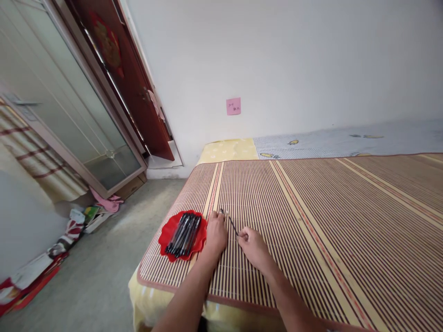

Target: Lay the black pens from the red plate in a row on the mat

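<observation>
My left hand (217, 233) is closed over the bamboo mat (256, 193), just right of a red scalloped plate (165, 230). A small black piece (222, 211), like a pen end or cap, pokes out at its fingertips; the rest is hidden by the hand. To the right, my right hand (252, 244) pinches a thin dark stick (232, 223), which looks like a pen refill. It slants up and left towards the left hand's fingers, with a small gap between. Several black-ended clear pens (183, 234) lie bunched on the plate.
The mat covers a bed with a yellow sheet (228, 150) and a blue-grey patterned one (311, 140) along the wall. A pink note (233, 106) is stuck on the wall. At left stand a glass door (79, 92) and floor clutter (69, 233).
</observation>
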A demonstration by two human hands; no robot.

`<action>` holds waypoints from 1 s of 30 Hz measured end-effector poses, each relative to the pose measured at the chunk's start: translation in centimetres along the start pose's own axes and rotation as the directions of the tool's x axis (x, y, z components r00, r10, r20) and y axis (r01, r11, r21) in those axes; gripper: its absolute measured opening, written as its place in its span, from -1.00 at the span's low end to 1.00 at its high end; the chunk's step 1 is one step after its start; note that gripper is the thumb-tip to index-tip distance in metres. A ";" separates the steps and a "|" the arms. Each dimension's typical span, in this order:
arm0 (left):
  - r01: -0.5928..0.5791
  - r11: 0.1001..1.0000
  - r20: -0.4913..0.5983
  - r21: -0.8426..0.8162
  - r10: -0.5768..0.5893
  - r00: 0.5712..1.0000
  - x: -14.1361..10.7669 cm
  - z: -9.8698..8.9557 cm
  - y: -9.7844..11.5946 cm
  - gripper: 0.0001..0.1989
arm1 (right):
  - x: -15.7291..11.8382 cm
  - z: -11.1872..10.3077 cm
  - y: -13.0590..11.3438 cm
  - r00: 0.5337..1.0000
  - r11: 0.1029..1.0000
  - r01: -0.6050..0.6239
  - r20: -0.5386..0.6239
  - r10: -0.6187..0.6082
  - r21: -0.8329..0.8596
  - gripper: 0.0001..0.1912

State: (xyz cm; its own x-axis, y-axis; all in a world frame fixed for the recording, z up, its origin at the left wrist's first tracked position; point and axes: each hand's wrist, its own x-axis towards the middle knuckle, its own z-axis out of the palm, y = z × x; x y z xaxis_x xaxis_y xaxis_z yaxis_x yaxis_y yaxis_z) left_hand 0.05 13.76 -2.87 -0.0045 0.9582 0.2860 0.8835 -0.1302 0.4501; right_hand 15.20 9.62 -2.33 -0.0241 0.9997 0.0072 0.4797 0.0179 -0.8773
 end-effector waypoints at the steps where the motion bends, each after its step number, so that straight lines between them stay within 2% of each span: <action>1: -0.004 1.000 -0.005 -0.002 0.004 1.000 -0.1 0.0 0.1 -0.80 | 0.0 0.0 0.0 1.000 1.000 -0.002 0.007 0.002 -0.021 -0.86; 8: -0.035 0.999 -0.050 -0.039 0.033 0.998 -0.5 -0.4 0.6 -0.81 | 0.0 -0.4 0.4 0.999 0.992 0.025 0.043 -0.020 -0.124 -0.84; 13: -0.058 0.994 -0.134 -0.092 0.045 0.990 -2.4 -3.0 1.0 -0.71 | -0.2 -3.3 0.6 0.991 0.934 0.127 0.012 -0.131 -0.333 -0.86; 16: -0.081 0.986 -0.165 -0.147 0.056 0.985 -4.9 -4.5 1.5 -0.72 | -0.5 -5.3 0.1 0.977 0.908 0.214 0.096 -0.192 -0.361 -0.83; 19: -0.095 0.970 -0.089 -0.224 0.076 0.993 -7.6 -4.9 2.1 -0.71 | -0.9 -6.1 -0.7 0.954 0.885 0.283 0.203 -0.220 -0.370 -0.80; 21: -0.076 0.969 0.002 -0.234 0.079 0.997 -8.8 -4.5 2.2 -0.69 | -0.9 -5.8 -1.0 0.951 0.866 0.294 0.217 -0.221 -0.405 -0.79; 24: -0.054 0.972 0.094 -0.228 0.077 0.993 -9.8 -3.9 2.0 -0.62 | -0.6 -4.7 -0.8 0.953 0.846 0.294 0.209 -0.221 -0.445 -0.77; 27: -0.042 0.979 0.102 -0.201 0.064 0.993 -10.3 -3.6 1.7 -0.57 | 0.0 -4.1 0.0 0.964 0.871 0.256 0.175 -0.199 -0.419 -0.75; 30: -0.031 0.971 0.094 -0.235 0.055 0.994 -11.5 -3.3 1.8 -0.64 | 0.2 -4.6 0.5 0.984 0.921 0.175 0.093 -0.151 -0.349 -0.76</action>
State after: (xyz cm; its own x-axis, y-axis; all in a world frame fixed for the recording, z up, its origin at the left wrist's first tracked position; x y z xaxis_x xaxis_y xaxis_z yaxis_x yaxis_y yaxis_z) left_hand 0.14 1.70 -2.51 0.0879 0.9694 0.2293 0.7481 -0.2162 0.6274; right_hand 19.49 9.86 -0.52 -0.1776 0.9795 0.0954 0.7433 0.1971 -0.6393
